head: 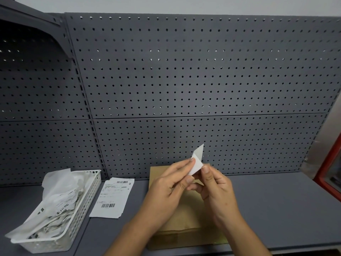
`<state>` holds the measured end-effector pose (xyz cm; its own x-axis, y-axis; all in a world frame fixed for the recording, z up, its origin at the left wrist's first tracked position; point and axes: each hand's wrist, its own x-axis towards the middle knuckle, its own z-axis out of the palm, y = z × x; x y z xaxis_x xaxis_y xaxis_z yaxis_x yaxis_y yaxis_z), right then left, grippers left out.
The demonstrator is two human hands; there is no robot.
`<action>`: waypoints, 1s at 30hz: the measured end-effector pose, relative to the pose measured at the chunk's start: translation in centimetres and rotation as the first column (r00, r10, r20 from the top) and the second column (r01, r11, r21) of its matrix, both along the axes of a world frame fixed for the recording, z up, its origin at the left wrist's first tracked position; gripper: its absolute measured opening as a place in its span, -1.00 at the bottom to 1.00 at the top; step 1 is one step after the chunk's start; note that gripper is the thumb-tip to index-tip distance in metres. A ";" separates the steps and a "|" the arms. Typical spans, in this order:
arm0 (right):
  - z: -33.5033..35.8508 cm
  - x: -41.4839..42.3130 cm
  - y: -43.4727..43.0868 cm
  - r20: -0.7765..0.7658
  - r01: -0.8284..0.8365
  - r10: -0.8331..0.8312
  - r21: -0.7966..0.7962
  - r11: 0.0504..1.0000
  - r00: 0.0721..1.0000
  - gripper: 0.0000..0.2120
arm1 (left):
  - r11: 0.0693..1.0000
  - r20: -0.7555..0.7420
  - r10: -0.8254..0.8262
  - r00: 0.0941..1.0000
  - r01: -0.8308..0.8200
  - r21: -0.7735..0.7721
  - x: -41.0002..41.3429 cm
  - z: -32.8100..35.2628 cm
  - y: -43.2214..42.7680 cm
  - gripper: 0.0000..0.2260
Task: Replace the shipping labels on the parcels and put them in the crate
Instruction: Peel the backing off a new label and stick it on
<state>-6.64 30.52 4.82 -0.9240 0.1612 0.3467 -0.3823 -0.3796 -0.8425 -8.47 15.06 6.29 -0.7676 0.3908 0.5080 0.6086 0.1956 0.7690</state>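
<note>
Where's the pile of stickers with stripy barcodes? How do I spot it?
Look along the grey shelf under the holey wall. Between the white basket on the left and the brown parcel lies the label stack. It is the only paper lying flat, unlike the crumpled papers in the basket and the folded slip pinched by the left hand and right hand.

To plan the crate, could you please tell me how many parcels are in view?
1: a brown parcel on the shelf, beneath the left hand and right hand. Others may lie outside the frame.
</note>
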 end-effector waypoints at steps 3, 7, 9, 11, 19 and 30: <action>0.0 0.0 -0.1 -0.002 -0.022 0.022 -0.025 0.999 1.000 -0.65 | 1.000 -0.010 0.013 1.000 -0.013 -0.001 0.0 0.1 0.0 -0.64; 0.1 0.0 -0.4 0.004 -0.004 0.004 -0.035 0.999 1.000 -0.67 | 0.999 0.014 0.031 0.999 -0.031 0.017 0.0 0.2 0.3 -0.64; 0.3 -0.1 -0.5 0.020 0.047 -0.046 -0.048 0.998 0.999 -0.71 | 0.999 0.015 0.039 0.999 -0.040 0.014 -0.1 0.1 0.5 -0.64; 0.4 0.0 -0.4 0.027 0.089 -0.087 -0.069 0.994 0.996 -0.74 | 0.999 0.024 0.046 0.999 -0.047 0.016 -0.1 0.0 0.7 -0.64; 0.3 0.3 -0.3 0.027 0.128 -0.128 -0.014 0.992 0.991 -0.79 | 0.997 0.004 0.072 0.997 -0.072 0.026 0.1 -0.1 0.7 -0.65; 0.4 0.1 0.0 0.032 0.128 -0.127 -0.016 0.992 0.991 -0.79 | 0.996 0.006 0.082 0.997 -0.082 0.022 0.3 -0.1 1.1 -0.65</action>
